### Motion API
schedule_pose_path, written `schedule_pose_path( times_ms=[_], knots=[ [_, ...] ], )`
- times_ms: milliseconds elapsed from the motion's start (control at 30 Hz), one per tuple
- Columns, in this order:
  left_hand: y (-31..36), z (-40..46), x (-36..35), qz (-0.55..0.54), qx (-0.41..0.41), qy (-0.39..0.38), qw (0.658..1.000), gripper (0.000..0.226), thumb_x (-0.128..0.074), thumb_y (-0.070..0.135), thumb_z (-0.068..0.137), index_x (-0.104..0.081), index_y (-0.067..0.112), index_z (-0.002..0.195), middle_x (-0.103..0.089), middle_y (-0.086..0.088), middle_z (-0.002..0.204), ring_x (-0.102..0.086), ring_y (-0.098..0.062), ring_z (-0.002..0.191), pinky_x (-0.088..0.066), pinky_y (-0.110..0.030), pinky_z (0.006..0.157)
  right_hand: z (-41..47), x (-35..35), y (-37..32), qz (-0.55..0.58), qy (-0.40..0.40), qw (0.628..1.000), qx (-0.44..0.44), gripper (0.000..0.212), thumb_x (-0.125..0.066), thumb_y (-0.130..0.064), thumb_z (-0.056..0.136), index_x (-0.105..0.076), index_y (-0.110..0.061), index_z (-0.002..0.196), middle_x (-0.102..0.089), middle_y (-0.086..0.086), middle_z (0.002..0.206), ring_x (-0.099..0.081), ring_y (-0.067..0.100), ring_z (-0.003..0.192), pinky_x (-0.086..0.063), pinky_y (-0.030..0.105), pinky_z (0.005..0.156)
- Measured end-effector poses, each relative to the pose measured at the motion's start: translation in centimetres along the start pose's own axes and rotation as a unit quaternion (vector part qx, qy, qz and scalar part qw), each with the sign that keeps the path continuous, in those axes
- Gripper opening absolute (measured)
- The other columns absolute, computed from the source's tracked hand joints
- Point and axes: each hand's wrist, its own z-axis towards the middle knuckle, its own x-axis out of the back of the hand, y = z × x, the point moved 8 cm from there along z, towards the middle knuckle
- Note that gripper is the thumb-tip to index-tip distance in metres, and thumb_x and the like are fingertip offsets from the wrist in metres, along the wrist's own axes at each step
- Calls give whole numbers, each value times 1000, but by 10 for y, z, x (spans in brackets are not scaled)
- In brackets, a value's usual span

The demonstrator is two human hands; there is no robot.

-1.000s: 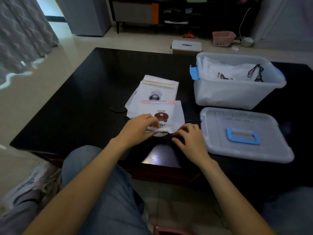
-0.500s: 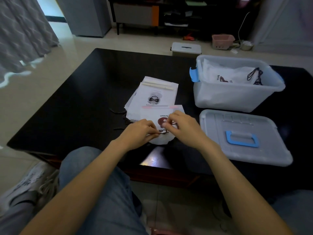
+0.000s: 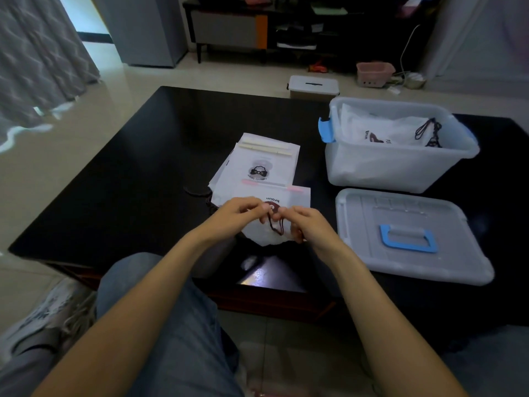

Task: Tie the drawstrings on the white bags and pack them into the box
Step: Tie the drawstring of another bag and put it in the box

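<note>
A white drawstring bag [image 3: 294,197] with a brown bear print lies near the table's front edge, its gathered mouth toward me. My left hand [image 3: 234,214] and my right hand [image 3: 307,224] meet just above it, each pinching the dark brown drawstring [image 3: 276,226], which hangs in loops between them. Behind it lies a stack of white bags [image 3: 264,164]. At the right stands the clear plastic box [image 3: 400,167], open, with a tied white bag [image 3: 380,131] inside.
The box's lid [image 3: 406,233], with a blue handle, lies flat right of my hands. The black table [image 3: 143,173] stretches left and back. A small lidded bin [image 3: 313,87] and a pink basket [image 3: 375,73] sit on the floor beyond. My knee is under the table's front edge.
My hands came together from the bag's two sides and lifted the drawstring ends above the gathered mouth. The bag's opening has been cinched tighter.
</note>
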Motion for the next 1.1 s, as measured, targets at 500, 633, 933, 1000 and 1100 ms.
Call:
schedule_pose_path(
  times_ms=[500,633,933,1000,1100],
  knots=[
    [-10,-1,2,-180,55,10,982,23,-42,12,98,-63,5,103,-57,4,68,-57,-4,69,-47,-20,73,1,-21,-7,11,-41,999,24,19,-43,-9,99,-60,-16,101,-49,-11,53,-36,2,44,-27,14,42],
    [-6,0,0,-124,16,-10,992,24,-46,6,97,-59,3,116,-52,0,65,-54,-4,64,-47,-15,68,-4,-23,-5,-11,-49,998,31,16,-41,-8,99,-51,-13,111,-53,-8,59,-41,2,47,-32,14,48],
    [-10,-4,-22,12,-26,-106,994,30,-52,7,95,-48,19,123,-62,-5,66,-62,-24,63,-54,-29,70,-5,-18,4,32,-25,999,19,3,-48,-5,97,-46,-7,98,-62,9,70,-58,8,50,-39,15,46],
    [-8,-3,-23,27,-26,-107,994,32,-52,7,95,-47,19,124,-63,-5,67,-64,-24,62,-55,-30,68,-6,-19,4,27,-26,999,30,13,-47,-3,97,-53,-9,87,-62,8,69,-58,5,50,-40,14,47],
    [-3,-3,-24,27,-26,-106,994,31,-52,5,95,-45,17,122,-64,-11,70,-65,-24,61,-56,-29,65,-8,-21,4,34,-32,998,35,21,-46,-2,97,-58,-10,81,-59,5,69,-54,3,52,-40,15,50]
  ],
)
